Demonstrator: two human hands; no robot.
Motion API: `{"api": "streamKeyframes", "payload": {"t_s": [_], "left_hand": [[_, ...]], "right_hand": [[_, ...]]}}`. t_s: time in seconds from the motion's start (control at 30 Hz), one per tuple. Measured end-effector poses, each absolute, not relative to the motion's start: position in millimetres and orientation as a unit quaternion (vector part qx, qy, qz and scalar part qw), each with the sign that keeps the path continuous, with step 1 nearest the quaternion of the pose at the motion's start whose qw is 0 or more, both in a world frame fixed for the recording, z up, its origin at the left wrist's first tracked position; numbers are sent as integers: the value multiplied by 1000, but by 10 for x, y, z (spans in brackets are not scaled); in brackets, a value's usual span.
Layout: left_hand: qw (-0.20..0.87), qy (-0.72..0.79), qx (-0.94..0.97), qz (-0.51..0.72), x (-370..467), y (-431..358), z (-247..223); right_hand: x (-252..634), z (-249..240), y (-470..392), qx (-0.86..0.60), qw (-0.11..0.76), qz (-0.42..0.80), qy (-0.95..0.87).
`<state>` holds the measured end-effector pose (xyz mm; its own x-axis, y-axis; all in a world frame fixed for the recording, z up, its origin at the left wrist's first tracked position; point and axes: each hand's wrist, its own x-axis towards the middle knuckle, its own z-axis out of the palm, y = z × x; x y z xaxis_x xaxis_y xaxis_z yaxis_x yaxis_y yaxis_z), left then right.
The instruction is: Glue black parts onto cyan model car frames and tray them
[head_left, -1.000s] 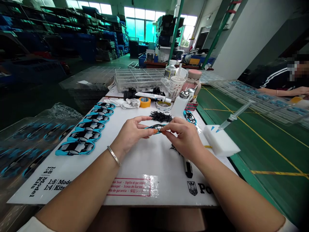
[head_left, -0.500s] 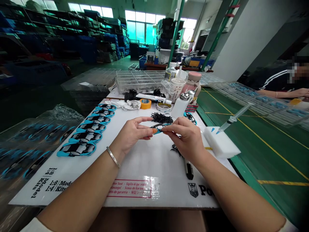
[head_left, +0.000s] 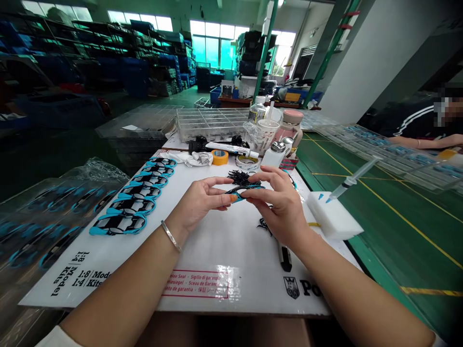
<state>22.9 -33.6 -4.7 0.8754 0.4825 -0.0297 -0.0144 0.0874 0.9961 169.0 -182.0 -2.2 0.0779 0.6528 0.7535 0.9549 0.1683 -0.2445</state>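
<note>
Above the middle of the white board, both hands hold a small blue-and-black plastic frame (head_left: pixel 240 193) between them. My left hand (head_left: pixel 198 201) pinches its left end between thumb and fingers. At the right end my right hand (head_left: pixel 280 205) grips it, with the index finger raised over it; the fingers partly hide the frame. Just behind lies a pile of small black pieces (head_left: pixel 239 177). More black pieces (head_left: pixel 263 225) and a dark-handled tool (head_left: pixel 285 256) lie beside my right hand. Similar blue-and-black frames (head_left: pixel 132 206) stand in a row on the left.
Orange tape (head_left: pixel 219 157), a white tape roll (head_left: pixel 247 162), a metal-capped bottle (head_left: pixel 273 155) and a clear divided tray (head_left: pixel 213 120) stand at the back. A syringe (head_left: pixel 352 180) sticks in a white foam block (head_left: pixel 334 217) on the right. A co-worker's arm (head_left: pixel 430 142) is at far right.
My right index finger has lifted away from the frame and the right fingers have spread. The frame stays held between both hands. The whole view has shifted slightly.
</note>
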Motion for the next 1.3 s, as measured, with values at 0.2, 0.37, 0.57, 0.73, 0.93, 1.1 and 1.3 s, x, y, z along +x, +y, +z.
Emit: {"api": "streamKeyframes", "payload": {"t_s": [0.2,0.37,0.57,0.73,0.93,1.1,1.3], "left_hand": [[717,168,653,176,227,-344,-36],[716,152,656,184,231,-340,-49],[707,153,665,185,238,-314,-71],[711,143,662,190,239,-325,-69],[719,129,649,212,241,-354,-85],[720,134,645,216,235,-345,-79],[714,141,652,212,219,-314,-59]], "right_hand": [[1666,3,-1838,-603,421,-166,-658],[1644,12,-1836,-597,432,-163,-655],[1667,0,-1818,-589,432,-171,-661],[1654,25,-1818,-580,440,-162,-666],[1652,47,-1829,-550,451,-166,-683],[1659,27,-1810,-550,449,-191,-678],[1653,18,-1799,-554,449,-223,-665]]}}
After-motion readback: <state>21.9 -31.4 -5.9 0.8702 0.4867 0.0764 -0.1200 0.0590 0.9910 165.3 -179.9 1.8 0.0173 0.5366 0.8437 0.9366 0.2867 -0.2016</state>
